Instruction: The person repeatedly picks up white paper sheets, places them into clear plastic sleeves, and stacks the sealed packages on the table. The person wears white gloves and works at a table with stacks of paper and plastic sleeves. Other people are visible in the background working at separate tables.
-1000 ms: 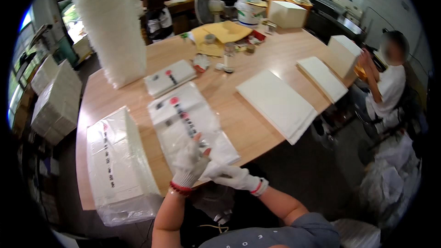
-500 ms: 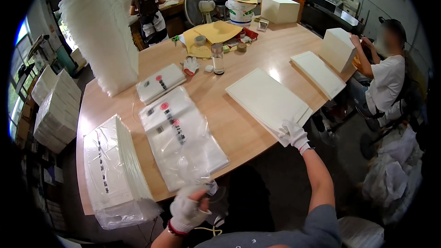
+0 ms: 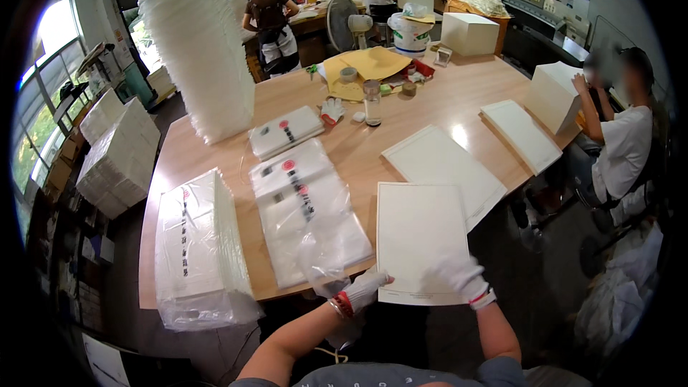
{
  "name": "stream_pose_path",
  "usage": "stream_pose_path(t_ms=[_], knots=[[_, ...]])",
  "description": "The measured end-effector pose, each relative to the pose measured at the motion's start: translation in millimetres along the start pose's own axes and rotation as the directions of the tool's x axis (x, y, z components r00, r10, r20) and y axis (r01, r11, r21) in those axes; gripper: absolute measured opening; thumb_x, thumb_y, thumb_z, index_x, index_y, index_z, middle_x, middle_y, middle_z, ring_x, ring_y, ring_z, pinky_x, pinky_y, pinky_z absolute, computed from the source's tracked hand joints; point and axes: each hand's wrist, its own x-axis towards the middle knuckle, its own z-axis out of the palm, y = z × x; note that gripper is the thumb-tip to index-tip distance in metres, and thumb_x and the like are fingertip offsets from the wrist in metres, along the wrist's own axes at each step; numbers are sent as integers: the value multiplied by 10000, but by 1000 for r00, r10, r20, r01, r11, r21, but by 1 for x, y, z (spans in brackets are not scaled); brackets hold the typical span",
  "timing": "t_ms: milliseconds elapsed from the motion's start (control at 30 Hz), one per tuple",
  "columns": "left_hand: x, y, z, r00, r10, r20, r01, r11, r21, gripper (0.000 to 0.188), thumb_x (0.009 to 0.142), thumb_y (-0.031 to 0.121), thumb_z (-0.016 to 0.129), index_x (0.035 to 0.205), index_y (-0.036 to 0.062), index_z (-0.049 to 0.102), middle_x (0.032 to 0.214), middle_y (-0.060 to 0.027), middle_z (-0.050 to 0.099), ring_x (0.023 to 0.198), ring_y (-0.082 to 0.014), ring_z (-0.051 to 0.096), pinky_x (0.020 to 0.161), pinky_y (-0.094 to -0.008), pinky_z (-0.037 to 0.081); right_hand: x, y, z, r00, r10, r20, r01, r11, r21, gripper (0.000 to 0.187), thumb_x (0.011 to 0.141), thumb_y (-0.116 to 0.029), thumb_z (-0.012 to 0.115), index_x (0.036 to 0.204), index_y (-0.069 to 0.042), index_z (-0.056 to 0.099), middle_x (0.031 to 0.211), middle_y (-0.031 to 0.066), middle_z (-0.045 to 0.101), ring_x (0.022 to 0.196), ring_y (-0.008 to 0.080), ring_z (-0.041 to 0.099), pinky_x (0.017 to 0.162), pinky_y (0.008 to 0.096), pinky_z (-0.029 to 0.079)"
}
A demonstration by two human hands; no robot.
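Observation:
A white rectangular paper sheet [image 3: 421, 233], perhaps a thin stack, lies over the table's front edge, its lower end sticking out toward me. My left hand [image 3: 365, 289], in a white glove with a bare thumb tip, is closed on its lower left edge, thumb on top. My right hand [image 3: 464, 278], also in a white glove, is over its lower right edge, the fingers smeared by motion. Behind the sheet lies a pile of similar white sheets [image 3: 446, 170]. To the left lie flat clear printed plastic bags [image 3: 308, 208], one crumpled corner near my left wrist.
Bagged paper [image 3: 193, 244] is stacked at the front left, a tall white paper stack [image 3: 201, 64] behind. A glass jar [image 3: 372, 104], a spare glove [image 3: 332, 111] and yellow paper [image 3: 365, 64] lie farther back. A co-worker [image 3: 623, 129] sits at right beside a white block [image 3: 555, 97].
My right hand has come leftward from the pile, and a sheet now lies in front of me. My left hand has moved up and right onto its edge. The view has shifted.

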Motion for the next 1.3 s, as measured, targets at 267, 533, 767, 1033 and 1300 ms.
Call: stream_pose_path(t_ms=[267,533,767,1033,1300], knots=[[-44,-28,25,867,473,156,-24,-274,961,858,674,349,615,1307,-91,239,1339,-272,266,1195,-439,326,1027,-489,260,4,-19,123,887,339,-314,-11,696,718,483,946,-341,417,1271,16,397,993,94,601,898,191,576,818,322,477],[-126,94,23,504,801,323,-181,-268,946,548,670,245,696,1166,82,530,1180,-191,534,1004,-312,571,880,-416,426,18,-16,146,842,411,-351,-55,711,701,353,848,-118,571,1155,41,501,1026,104,595,865,165,583,735,278,501],[-67,133,-58,874,479,-85,-298,666,684,479,820,228,634,1225,21,484,998,-84,624,736,-150,544,641,-295,449,-15,-110,85,861,84,-501,65,960,273,314,840,-103,554,1113,45,500,932,98,614,805,145,587,704,290,493],[-39,159,-92,911,405,-75,-388,905,172,300,934,167,486,1182,11,546,968,32,611,603,-38,420,562,-201,395,-27,-131,72,914,-398,-76,244,692,-679,147,747,-148,632,876,-78,634,959,154,631,701,323,620,596,385,517],[-77,104,3,684,669,290,-523,172,835,382,776,63,586,1156,47,548,964,-141,607,894,-234,602,736,-324,489,46,-114,111,958,209,196,68,498,-865,239,749,-186,587,955,-68,615,864,96,642,691,285,622,563,378,499]])
